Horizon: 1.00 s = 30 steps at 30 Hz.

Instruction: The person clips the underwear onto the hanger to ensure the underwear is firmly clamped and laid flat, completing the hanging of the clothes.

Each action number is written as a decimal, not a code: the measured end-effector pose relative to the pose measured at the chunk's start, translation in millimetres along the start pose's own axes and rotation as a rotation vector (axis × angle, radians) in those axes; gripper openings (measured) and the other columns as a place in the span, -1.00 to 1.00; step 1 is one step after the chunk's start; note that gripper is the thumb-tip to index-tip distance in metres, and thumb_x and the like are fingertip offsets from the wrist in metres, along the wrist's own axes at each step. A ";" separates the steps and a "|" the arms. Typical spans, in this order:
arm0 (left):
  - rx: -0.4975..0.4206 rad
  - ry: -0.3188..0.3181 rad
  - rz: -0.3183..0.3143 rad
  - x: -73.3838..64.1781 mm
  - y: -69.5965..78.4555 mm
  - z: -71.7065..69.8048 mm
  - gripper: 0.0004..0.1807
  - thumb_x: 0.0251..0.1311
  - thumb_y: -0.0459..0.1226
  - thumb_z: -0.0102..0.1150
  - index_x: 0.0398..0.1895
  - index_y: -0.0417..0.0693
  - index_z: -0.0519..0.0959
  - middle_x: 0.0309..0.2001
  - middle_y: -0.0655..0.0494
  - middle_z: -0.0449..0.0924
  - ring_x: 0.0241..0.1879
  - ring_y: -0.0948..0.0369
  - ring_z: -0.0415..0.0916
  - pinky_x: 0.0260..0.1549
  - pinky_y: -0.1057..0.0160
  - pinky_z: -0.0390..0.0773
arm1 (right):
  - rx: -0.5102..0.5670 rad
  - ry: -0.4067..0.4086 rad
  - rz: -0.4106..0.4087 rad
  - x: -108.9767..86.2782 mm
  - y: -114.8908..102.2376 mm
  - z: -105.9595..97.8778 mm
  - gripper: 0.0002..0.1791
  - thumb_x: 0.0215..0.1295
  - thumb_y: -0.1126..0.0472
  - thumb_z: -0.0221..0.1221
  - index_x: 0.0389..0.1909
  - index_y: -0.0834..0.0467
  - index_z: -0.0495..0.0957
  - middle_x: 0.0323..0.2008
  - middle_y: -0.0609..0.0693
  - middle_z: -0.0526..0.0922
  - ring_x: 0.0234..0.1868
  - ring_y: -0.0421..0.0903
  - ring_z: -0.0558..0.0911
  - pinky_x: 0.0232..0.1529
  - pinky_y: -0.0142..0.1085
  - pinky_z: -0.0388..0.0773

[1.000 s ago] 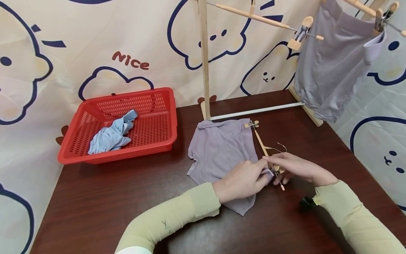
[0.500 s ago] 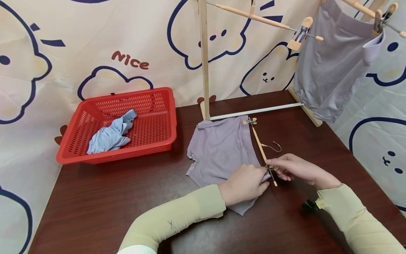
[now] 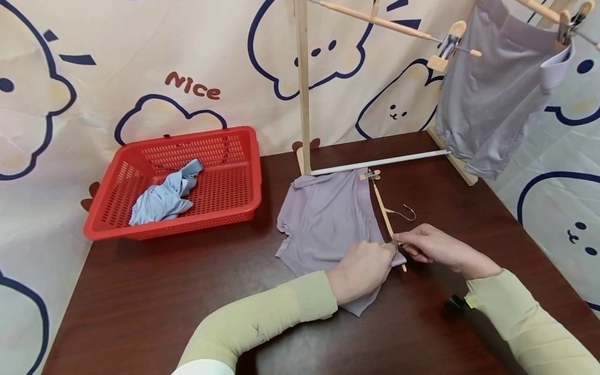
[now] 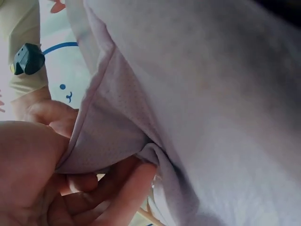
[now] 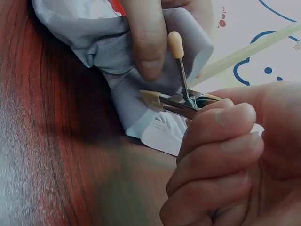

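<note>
A pair of lavender shorts [image 3: 323, 219] lies flat on the dark table, its waistband toward the right. Along that waistband lies a wooden clip hanger [image 3: 382, 205], its far clip [image 3: 370, 175] biting the far corner. My left hand [image 3: 365, 271] grips the near corner of the waistband between thumb and fingers; the left wrist view shows the cloth [image 4: 108, 127] folded there. My right hand [image 3: 438, 247] pinches the near clip [image 5: 176, 106] by its handles. In the right wrist view the clip's wooden tip overlaps the waistband, close under a left fingertip.
At the left stands a red basket [image 3: 229, 187] with a light blue garment [image 3: 161, 198] inside. Behind the shorts rises a wooden rack [image 3: 303, 94] with a white bottom bar [image 3: 379, 161]. A bare clip hanger [image 3: 389, 23] and another pair of lavender shorts [image 3: 492, 94] hang from it.
The hanger's near end has shifted left, up against the waistband, with my right hand pinching its clip. My left hand has moved slightly, and the waistband corner now shows past the hanger bar.
</note>
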<state>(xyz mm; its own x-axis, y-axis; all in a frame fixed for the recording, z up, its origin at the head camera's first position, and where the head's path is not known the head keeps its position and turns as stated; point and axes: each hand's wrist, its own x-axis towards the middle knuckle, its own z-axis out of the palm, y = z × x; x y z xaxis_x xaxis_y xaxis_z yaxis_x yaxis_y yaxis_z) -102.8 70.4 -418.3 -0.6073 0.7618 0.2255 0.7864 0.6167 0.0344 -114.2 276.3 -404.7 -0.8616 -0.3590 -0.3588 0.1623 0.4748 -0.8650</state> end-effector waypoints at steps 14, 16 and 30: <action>0.024 0.157 0.024 5.8 -6.1 -18.5 -0.98 0.36 -0.29 0.21 -0.25 0.05 0.58 -0.52 0.23 0.57 -0.56 0.21 0.62 -0.66 0.28 0.58 | 0.588 -0.177 0.131 12.8 8.2 -8.1 -0.32 0.58 -0.33 -0.29 0.03 0.18 0.47 -0.29 0.04 0.67 -0.38 -0.11 0.65 -0.43 -0.33 0.59; 0.004 0.168 0.022 5.5 -6.0 -22.4 -0.98 0.37 -0.28 0.19 -0.24 0.05 0.59 -0.54 0.24 0.55 -0.57 0.19 0.62 -0.67 0.27 0.58 | 0.639 -0.150 0.107 18.3 12.4 -7.4 -0.30 0.59 -0.32 -0.25 0.30 0.21 0.31 -0.10 0.00 0.67 -0.34 -0.11 0.66 -0.40 -0.31 0.61; -0.068 0.123 0.046 -1.1 -5.2 -29.3 -0.80 0.43 -0.07 0.15 -0.30 0.04 0.58 -0.53 0.23 0.56 -0.53 0.19 0.63 -0.64 0.22 0.58 | 0.640 0.124 -0.086 46.0 7.7 1.2 -0.36 0.60 0.08 0.06 0.48 0.36 0.15 -0.30 -0.02 0.61 -0.43 -0.21 0.54 -0.41 -0.43 0.52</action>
<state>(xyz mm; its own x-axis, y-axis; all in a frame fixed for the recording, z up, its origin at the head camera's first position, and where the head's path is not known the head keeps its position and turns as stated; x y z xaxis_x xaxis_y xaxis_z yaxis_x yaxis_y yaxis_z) -102.9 60.6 -390.1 -0.5549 0.7564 0.3463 0.8217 0.5634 0.0861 -152.0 262.4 -428.2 -0.9270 -0.2607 -0.2695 0.3119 -0.1372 -0.9402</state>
